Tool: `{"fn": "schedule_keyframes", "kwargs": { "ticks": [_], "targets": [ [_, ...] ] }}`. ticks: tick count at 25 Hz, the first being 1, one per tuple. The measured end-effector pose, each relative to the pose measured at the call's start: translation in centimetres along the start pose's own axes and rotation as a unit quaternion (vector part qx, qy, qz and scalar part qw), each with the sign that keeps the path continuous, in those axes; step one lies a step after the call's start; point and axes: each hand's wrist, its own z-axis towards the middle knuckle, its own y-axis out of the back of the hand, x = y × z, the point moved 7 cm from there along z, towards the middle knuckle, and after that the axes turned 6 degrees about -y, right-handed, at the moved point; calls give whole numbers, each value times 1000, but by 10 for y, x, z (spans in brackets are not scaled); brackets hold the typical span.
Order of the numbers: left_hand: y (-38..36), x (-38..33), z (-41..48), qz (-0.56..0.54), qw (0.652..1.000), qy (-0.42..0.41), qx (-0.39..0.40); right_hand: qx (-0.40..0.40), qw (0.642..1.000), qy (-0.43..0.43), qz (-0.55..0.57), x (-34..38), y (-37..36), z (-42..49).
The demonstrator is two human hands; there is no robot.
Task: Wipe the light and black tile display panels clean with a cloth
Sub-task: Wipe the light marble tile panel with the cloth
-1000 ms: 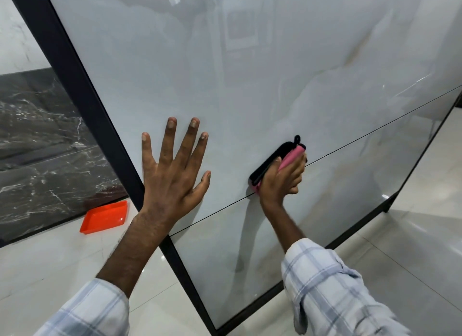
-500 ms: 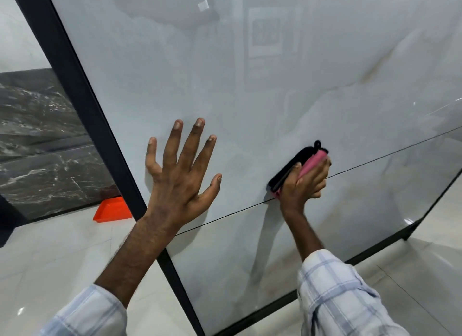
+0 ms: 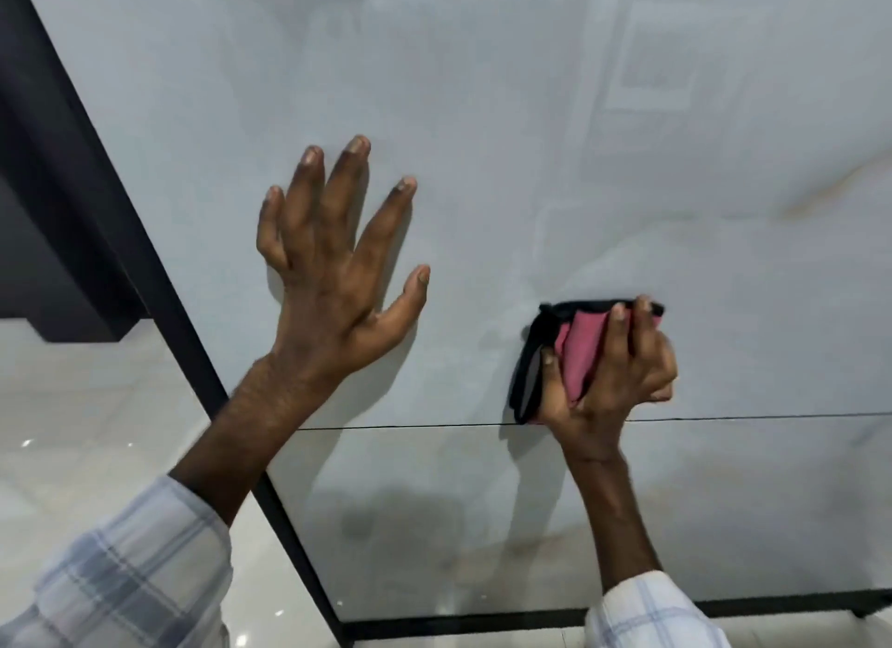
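A large glossy light tile panel (image 3: 555, 140) in a black frame (image 3: 159, 300) fills most of the view, with a thin horizontal joint line across its lower part. My left hand (image 3: 338, 280) rests flat on the panel with fingers spread. My right hand (image 3: 618, 372) grips a folded pink and black cloth (image 3: 560, 348) and presses it against the panel just above the joint line. The black tile panel is out of view except for a dark edge at the far left.
Glossy white floor tiles (image 3: 96, 430) show at lower left and along the bottom edge. A dark block (image 3: 43, 242) stands behind the frame at left. The frame's bottom rail (image 3: 482, 628) runs just above the floor.
The view has swung right and closer; the black marble panel and orange tray have left the frame. My right hand has turned the cloth more upright. My left hand stays spread on the panel.
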Motion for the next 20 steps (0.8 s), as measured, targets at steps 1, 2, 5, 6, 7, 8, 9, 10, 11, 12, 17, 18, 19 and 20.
{"fn": "schedule_keyframes", "kwargs": {
  "ticks": [1,2,5,6,7,8,9,10,11,12,17,18,19,20],
  "targets": [
    [-2,1,6,6,1000,7,-2,-21,1000,3,9,4,2,14],
    [-6,-2,9,22,1000,14,3,-25,999,16,23,9,1,21],
    [-18,-8,0,73,996,13,42,53,987,145,51,35,-14,-1],
    [-20,-9,-5,81,995,9,57,81,974,203,50,41,-18,-15],
    [-21,-8,-7,83,994,5,66,100,962,251,45,43,-20,-23],
    [-22,-6,-7,82,994,3,69,112,952,282,45,44,-21,-22],
    [-21,-6,-7,77,995,1,68,116,947,294,51,43,-19,-14],
    [-21,-6,-6,72,995,-3,66,108,949,290,56,41,-14,0],
    [-22,-6,-7,70,995,-6,65,85,957,271,57,37,-8,20],
    [-22,-7,-7,70,996,-8,63,53,969,234,52,33,-1,44],
    [-22,-9,-7,63,996,-10,60,21,980,193,39,57,-2,54],
    [-19,-9,-7,50,997,-16,55,56,969,239,36,70,-9,33],
    [-16,-9,-7,32,998,-21,45,81,956,279,23,76,-14,15],
    [-11,-9,-6,18,999,-25,29,92,948,304,13,76,-17,7]
  ]
}}
